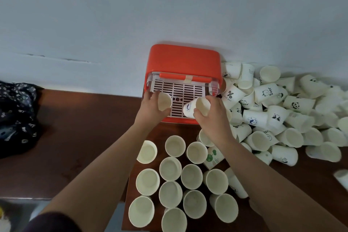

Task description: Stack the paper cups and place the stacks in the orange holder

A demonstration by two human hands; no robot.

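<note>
So, cups in both hands at the orange plastic holder [183, 60]

From the head camera: the left hand [151, 108] curls thumb and fingers round a plain white paper cup [165, 101], its mouth tipped toward the camera. The right hand [213, 118] grips a blue-printed white paper cup [189, 109] lying on its side. Both cups hang over the front of the holder's white slotted tray [177, 88]. The holder stands at the back of the brown wooden table [79, 128], against the pale wall [131, 15]. Nearer the camera, upright white cups [170, 168] crowd together, mouths up. On the right, a heap of loose printed cups [293, 111] lies tumbled just beside the holder. Far left, a dark patterned cloth [16, 117] sits on the table.
</note>
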